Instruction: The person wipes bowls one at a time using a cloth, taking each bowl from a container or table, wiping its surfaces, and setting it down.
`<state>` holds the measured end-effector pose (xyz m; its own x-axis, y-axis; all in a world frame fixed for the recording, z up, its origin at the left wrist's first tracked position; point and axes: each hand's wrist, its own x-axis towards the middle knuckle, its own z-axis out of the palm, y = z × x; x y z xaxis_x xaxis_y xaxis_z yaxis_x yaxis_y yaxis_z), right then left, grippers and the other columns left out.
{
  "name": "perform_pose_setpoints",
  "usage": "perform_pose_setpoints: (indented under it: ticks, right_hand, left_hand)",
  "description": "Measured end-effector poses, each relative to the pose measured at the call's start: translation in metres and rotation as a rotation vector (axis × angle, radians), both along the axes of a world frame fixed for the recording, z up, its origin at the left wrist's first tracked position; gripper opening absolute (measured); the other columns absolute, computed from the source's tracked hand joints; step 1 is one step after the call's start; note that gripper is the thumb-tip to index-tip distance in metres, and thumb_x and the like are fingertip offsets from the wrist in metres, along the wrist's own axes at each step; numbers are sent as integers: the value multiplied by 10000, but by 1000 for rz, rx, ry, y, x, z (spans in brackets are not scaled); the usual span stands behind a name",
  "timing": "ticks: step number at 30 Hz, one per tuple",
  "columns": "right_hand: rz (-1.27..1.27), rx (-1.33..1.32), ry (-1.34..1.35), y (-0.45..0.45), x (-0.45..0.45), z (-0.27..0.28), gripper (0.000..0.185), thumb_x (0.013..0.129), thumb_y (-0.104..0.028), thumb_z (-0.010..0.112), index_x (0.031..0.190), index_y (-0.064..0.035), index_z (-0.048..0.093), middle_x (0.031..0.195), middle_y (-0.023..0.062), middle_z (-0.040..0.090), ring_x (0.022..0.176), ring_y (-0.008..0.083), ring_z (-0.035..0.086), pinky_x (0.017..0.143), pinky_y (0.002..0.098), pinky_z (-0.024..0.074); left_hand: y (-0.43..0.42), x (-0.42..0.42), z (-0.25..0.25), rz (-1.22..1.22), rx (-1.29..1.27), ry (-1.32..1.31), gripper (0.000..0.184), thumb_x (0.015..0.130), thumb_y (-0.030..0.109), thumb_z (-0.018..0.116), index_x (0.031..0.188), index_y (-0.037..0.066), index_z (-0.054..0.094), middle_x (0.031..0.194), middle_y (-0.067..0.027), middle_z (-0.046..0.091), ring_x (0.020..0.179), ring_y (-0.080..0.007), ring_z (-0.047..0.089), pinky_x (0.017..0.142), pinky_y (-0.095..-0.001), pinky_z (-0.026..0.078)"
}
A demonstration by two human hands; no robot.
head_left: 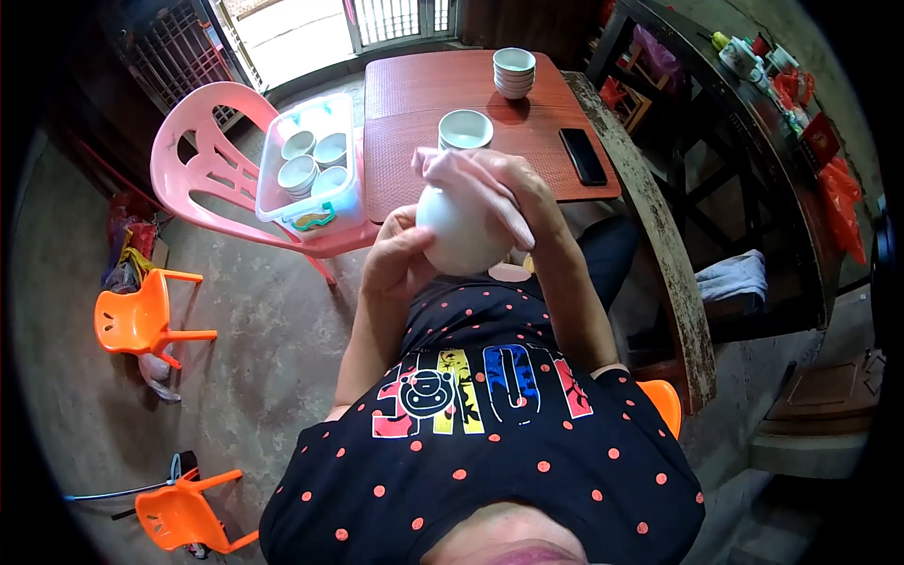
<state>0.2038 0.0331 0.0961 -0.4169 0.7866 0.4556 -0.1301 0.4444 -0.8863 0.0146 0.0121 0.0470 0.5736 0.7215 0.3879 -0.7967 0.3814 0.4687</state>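
A white bowl (460, 235) is held up in front of my chest, tilted so that its rounded side shows. My left hand (397, 252) grips its left edge, thumb on the outside. My right hand (524, 185) is closed on a pale pink cloth (471, 179), which drapes over the bowl's top and right side; some of those fingers are hidden. Just beyond, another white bowl (465, 130) stands on the red-brown table (410, 104). Farther back on the table is a stack of white bowls (514, 75).
A black phone (583, 157) lies near the table's right edge. On the left, a pink plastic chair (169, 155) carries a clear plastic box (268, 193) with several white bowls. A worn wooden bench (659, 245) runs along the right. Orange stools (132, 318) stand on the concrete floor at left.
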Motion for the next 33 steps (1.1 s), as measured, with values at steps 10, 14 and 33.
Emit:
perform_pose_setpoints:
  ticks: [10, 14, 33]
  right_hand:
    - [-731, 846, -338, -27, -43, -4, 501, 969, -355, 355, 1309, 7, 417, 1370, 210, 398, 1280, 386, 370, 1068, 490, 256]
    - [-617, 1014, -590, -8, -35, 19, 331, 874, -135, 482, 1146, 54, 485, 1202, 264, 521, 1087, 399, 544, 893, 486, 463]
    - [-32, 327, -269, 14, -13, 18, 224, 787, -246, 625, 916, -69, 671, 1019, 107, 635, 941, 209, 618, 812, 357, 501]
  left_hand:
    - [-3, 4, 14, 294, -202, -146, 415, 873, 138, 607, 1204, -73, 472, 1098, -188, 595, 1000, -263, 612, 858, -383, 525]
    - [-6, 1, 13, 360, 86, 155, 354, 846, 109, 629, 1127, -84, 533, 984, -118, 631, 880, -171, 628, 806, -291, 513]
    - [-5, -4, 3, 470, 621, 842, 176, 792, 22, 664, 967, 4, 644, 928, -66, 631, 835, -121, 584, 734, -271, 485]
